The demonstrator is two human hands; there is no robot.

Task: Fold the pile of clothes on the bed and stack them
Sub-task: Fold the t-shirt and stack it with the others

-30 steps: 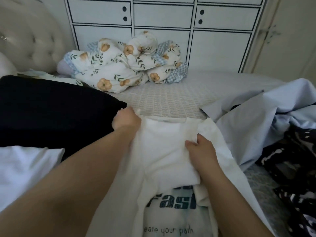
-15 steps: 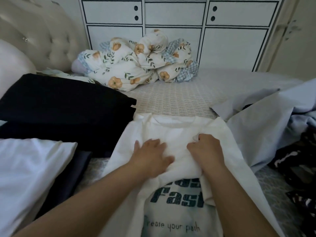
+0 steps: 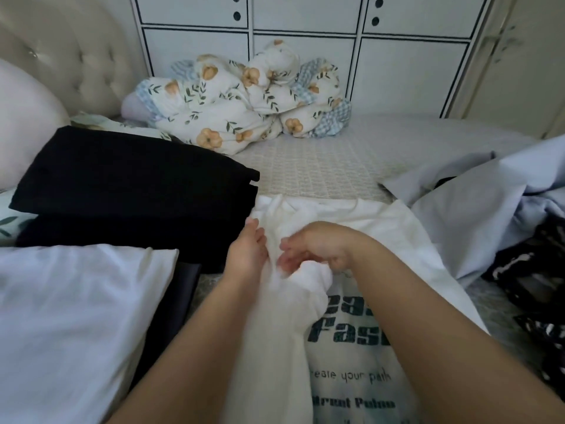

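Both hands have shifted left since half a second ago: the left hand (image 3: 248, 254) and right hand (image 3: 318, 249) now grip a bunched fold of the white T-shirt (image 3: 360, 356), which lies on the bed (image 3: 321, 166) beside the folded black garment (image 3: 134, 182).

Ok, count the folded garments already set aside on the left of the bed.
3 visible: a folded black garment, a second black one beneath it, and a folded white garment nearer the camera. A dark layer under the white one may be another.
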